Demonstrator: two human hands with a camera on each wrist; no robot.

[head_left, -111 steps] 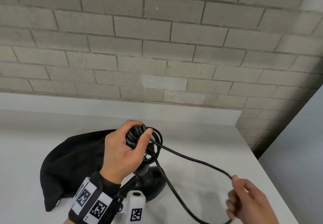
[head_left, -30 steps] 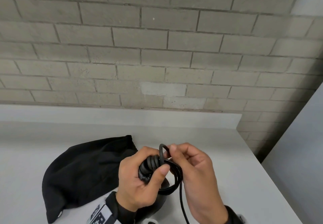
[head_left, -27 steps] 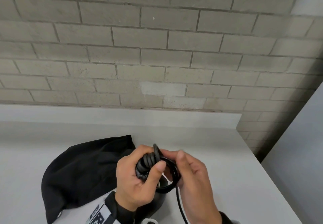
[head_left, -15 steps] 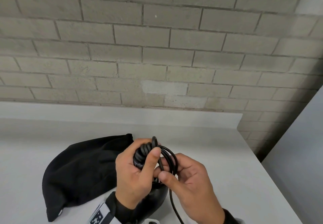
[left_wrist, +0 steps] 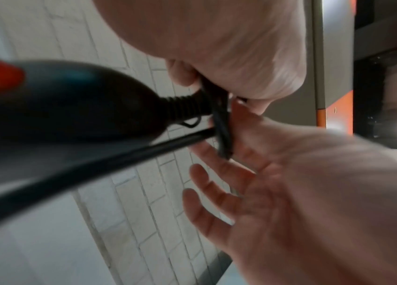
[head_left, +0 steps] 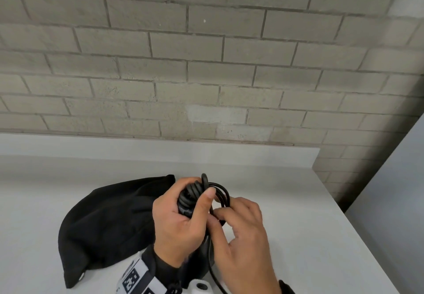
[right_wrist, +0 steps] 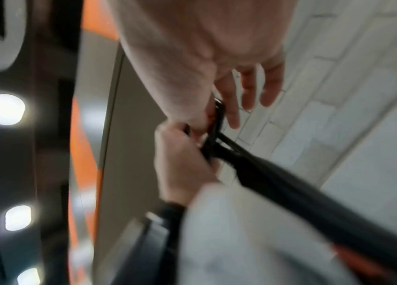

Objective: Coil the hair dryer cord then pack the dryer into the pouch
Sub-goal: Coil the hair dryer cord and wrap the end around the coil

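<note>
My left hand grips the coiled black cord as a bundle, thumb pressed across the loops, above the black hair dryer. My right hand sits just right of the bundle and pinches a loop of the cord between thumb and forefinger, its other fingers spread. A loose length of cord runs down past the dryer to the frame's bottom edge. In the left wrist view the dryer shows a ribbed cord collar and a red part. The black pouch lies on the table to the left.
The white table ends at a low back ledge against a grey brick wall. Its right edge drops off beside a grey panel. A white wrist camera mount shows at the bottom.
My right hand brought the long loose cord in to the bundle, then slid from the top of the coil down its right side, laying on another loop. The left hand held its grip.
</note>
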